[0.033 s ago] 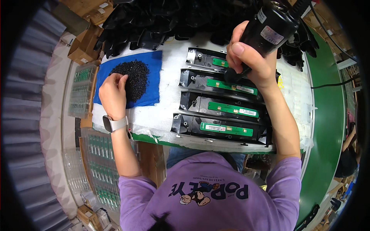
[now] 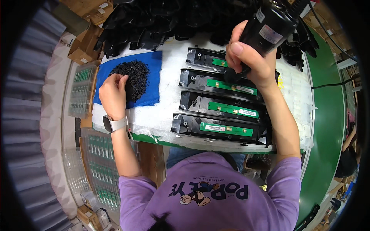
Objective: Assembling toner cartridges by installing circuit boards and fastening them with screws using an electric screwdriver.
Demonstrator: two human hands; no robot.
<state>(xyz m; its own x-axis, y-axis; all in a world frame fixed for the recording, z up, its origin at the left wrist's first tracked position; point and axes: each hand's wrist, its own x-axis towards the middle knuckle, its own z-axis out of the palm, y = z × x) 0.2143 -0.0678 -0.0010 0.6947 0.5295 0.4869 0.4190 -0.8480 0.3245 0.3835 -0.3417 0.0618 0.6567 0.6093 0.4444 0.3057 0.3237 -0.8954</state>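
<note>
My right hand (image 2: 252,57) is wrapped round a black electric screwdriver (image 2: 266,32), its cord running up and away. The tool's dark nose points down over the second black plastic housing (image 2: 187,77) from the far side, partly covering its green circuit board (image 2: 246,89). Where the bit's tip touches cannot be seen. My left hand (image 2: 112,94), with a watch on the wrist, rests at the near left side of a pile of small black screws (image 2: 137,79). Its thumb and fingers are pinched together, and anything between them is hidden. A blue cloth (image 2: 153,92) lies under the pile.
Other housings with green boards (image 2: 226,129) lie in a row on the white-covered table (image 2: 158,119). Black plastic parts (image 2: 154,23) are heaped at the back. Clear trays of boards (image 2: 100,161) stand at the left, near a cardboard box (image 2: 83,44). A cable (image 2: 331,84) crosses at the right.
</note>
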